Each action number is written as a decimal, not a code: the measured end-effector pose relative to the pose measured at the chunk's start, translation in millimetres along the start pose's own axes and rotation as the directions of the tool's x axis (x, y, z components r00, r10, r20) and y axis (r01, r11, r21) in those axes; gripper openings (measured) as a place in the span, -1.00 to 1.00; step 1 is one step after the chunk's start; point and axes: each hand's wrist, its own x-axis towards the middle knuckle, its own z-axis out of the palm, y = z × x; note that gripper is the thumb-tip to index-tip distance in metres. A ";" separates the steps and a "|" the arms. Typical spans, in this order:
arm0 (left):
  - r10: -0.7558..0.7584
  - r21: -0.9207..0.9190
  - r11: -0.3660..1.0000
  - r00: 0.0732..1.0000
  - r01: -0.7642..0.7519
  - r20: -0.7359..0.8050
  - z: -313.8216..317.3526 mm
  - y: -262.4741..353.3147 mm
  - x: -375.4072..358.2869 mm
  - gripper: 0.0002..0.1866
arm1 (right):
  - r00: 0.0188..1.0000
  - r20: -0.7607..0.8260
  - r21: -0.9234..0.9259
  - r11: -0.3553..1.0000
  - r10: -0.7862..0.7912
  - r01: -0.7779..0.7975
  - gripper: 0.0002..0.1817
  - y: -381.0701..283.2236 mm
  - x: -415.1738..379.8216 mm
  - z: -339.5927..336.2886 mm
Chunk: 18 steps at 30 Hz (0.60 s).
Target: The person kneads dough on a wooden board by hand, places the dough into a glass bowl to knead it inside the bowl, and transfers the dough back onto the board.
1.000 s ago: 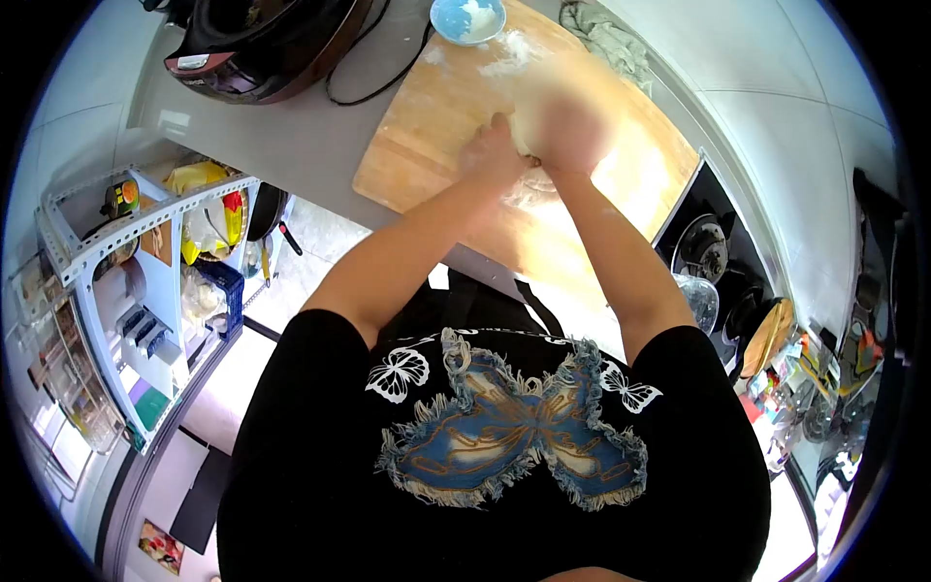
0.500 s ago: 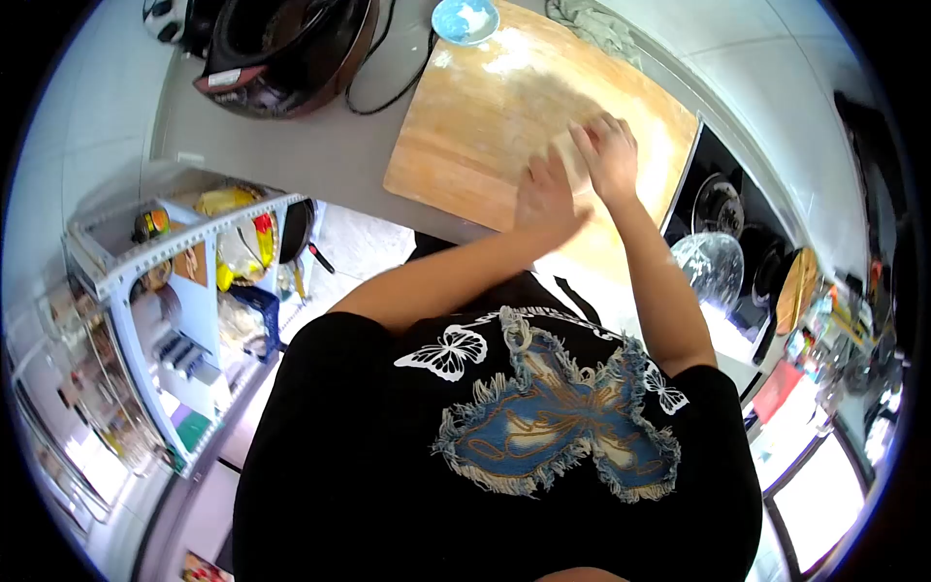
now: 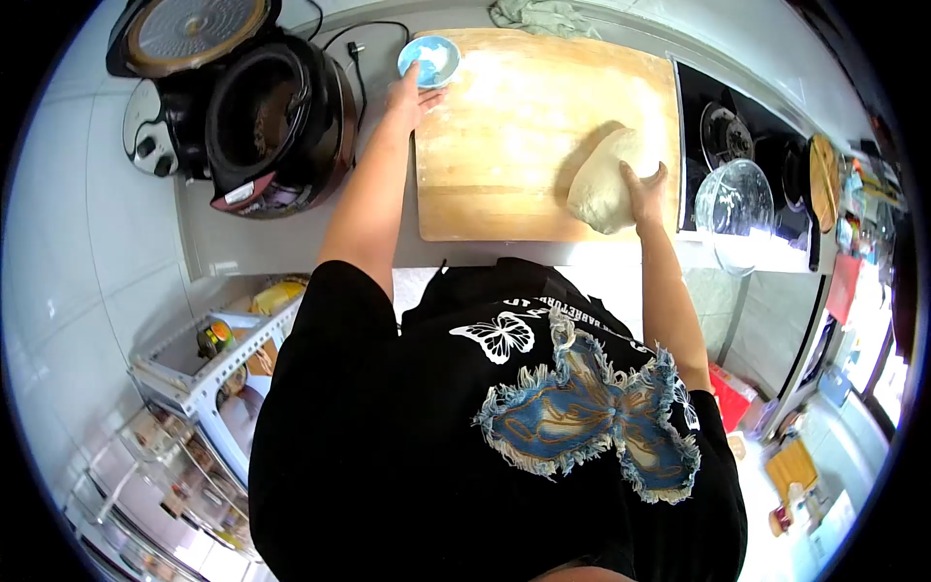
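Observation:
My left hand [image 3: 413,103] is at a small blue bowl [image 3: 445,73] of white flour, by the far left corner of a wooden board [image 3: 504,184]. Its thumb lies over the bowl's rim and the fingers reach along the near side, gripping it. On the board's right part my right hand [image 3: 648,194] grasps a large lump of pale dough [image 3: 603,184] from its right side. One end of the dough is raised, casting a shadow on the board. Loose flour dusts the wood.
An open black multicooker [image 3: 335,126] and its cable stand on the left. Right of the board are a black stove [image 3: 693,92] and a clear bowl [image 3: 734,209]. A greenish cloth [image 3: 543,17] lies behind the board, and a shelf rack [image 3: 208,388] is at lower left.
My hands were close together over the board and have parted. The left went to the flour bowl, which sits nearer me; the right now holds the dough. The view has turned.

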 end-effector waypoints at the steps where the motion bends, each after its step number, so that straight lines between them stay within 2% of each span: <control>1: -0.065 0.038 0.997 0.998 0.065 -0.019 -0.5 2.0 9.8 -0.44 | 1.000 -0.017 0.009 1.000 0.013 -0.013 0.21 1.7 0.6 -0.1; 2: -0.071 0.050 0.996 0.997 0.071 -0.007 -1.2 -1.8 19.4 -0.44 | 1.000 -0.016 -0.030 1.000 -0.009 0.008 0.21 7.1 4.0 2.0; 4: -0.040 0.226 0.973 0.998 0.047 -0.039 3.5 -3.4 29.2 -0.55 | 0.999 -0.021 -0.066 0.997 -0.031 0.030 0.22 13.5 12.2 10.3; 6: -0.014 0.267 0.964 1.000 0.017 -0.013 13.5 -3.2 29.1 -0.60 | 0.996 -0.049 -0.152 0.986 -0.073 0.065 0.22 22.5 17.4 14.9; 8: 0.155 0.465 0.880 0.984 -0.094 -0.093 42.8 7.6 -22.7 -0.55 | 0.999 -0.041 -0.165 0.986 -0.030 0.023 0.22 12.1 12.2 10.8; 9: 0.149 0.469 0.879 0.985 -0.091 -0.089 47.6 3.4 -35.6 -0.55 | 1.000 -0.026 -0.177 0.984 0.006 -0.011 0.23 6.8 7.3 10.4; 10: 0.337 0.669 0.694 0.941 -0.264 0.021 49.9 -3.8 -45.1 -0.47 | 0.999 -0.029 -0.179 0.984 0.016 -0.021 0.23 11.4 4.8 12.7; 11: 0.481 0.801 0.437 0.859 -0.409 0.176 55.1 -10.2 -51.1 -0.38 | 0.999 -0.046 -0.194 0.981 -0.006 -0.003 0.23 14.6 3.9 15.4; 12: 0.478 0.801 0.436 0.859 -0.411 0.182 57.8 -22.5 -50.0 -0.38 | 0.997 -0.064 -0.206 0.978 -0.031 0.017 0.24 16.3 4.7 17.8; 13: 0.618 0.849 0.165 0.724 -0.501 0.307 56.6 -42.4 -43.4 -0.33 | 0.997 -0.064 -0.221 0.975 -0.033 0.018 0.24 15.3 3.7 18.7; 14: 0.695 0.841 -0.123 0.559 -0.527 0.452 66.1 -50.0 -52.2 -0.27 | 0.997 -0.071 -0.218 0.976 -0.025 0.009 0.24 13.6 2.1 19.0; 15: 0.618 0.857 -0.143 0.632 -0.495 0.468 74.7 -59.6 -62.8 -0.23 | 0.998 -0.066 -0.223 0.975 -0.020 0.005 0.24 12.0 0.9 19.0; 16: 0.611 0.852 -0.149 0.631 -0.501 0.478 76.9 -68.9 -67.6 -0.23 | 0.998 -0.061 -0.227 0.974 -0.015 0.001 0.24 9.8 -1.1 19.0; 18: 0.499 0.612 -0.542 0.365 -0.576 0.786 76.2 -89.1 -68.1 -0.21 | 0.998 -0.069 -0.231 0.973 -0.001 -0.015 0.21 1.6 -5.9 16.8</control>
